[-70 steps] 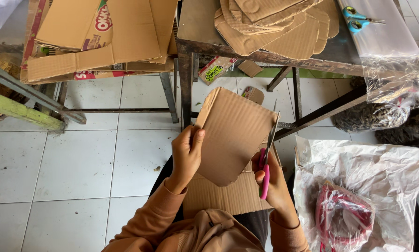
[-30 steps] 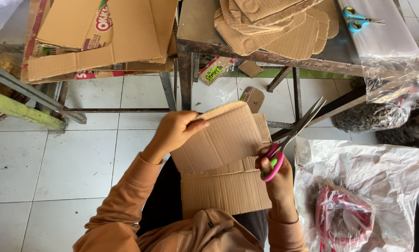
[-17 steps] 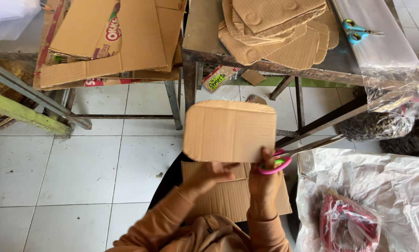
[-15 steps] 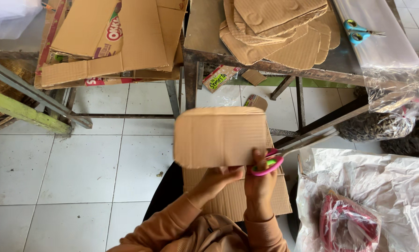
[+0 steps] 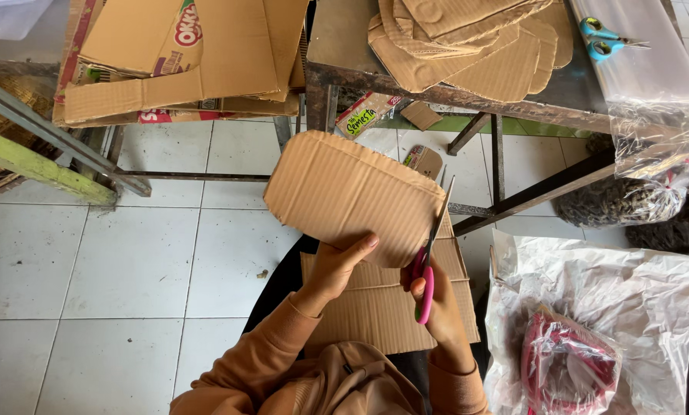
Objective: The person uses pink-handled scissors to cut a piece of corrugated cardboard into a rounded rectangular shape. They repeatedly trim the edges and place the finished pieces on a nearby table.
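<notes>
My left hand (image 5: 338,265) grips the lower edge of a brown corrugated cardboard piece (image 5: 344,192) with rounded corners, held up over my lap. My right hand (image 5: 435,296) holds pink-handled scissors (image 5: 429,257); their blades point up along the right edge of the cardboard piece. A larger flat cardboard sheet (image 5: 383,307) lies across my lap under both hands.
A stack of cut cardboard shapes (image 5: 467,42) and blue-handled scissors (image 5: 609,38) lie on a metal table (image 5: 344,58) ahead. Flattened boxes (image 5: 183,61) rest on a rack at the left. A clear plastic bag (image 5: 590,307) with red items sits at my right on the white tiled floor (image 5: 129,261).
The cardboard piece has been turned in my left hand and tilted to the left. The scissors have swung from lying sideways to pointing upward at its right edge.
</notes>
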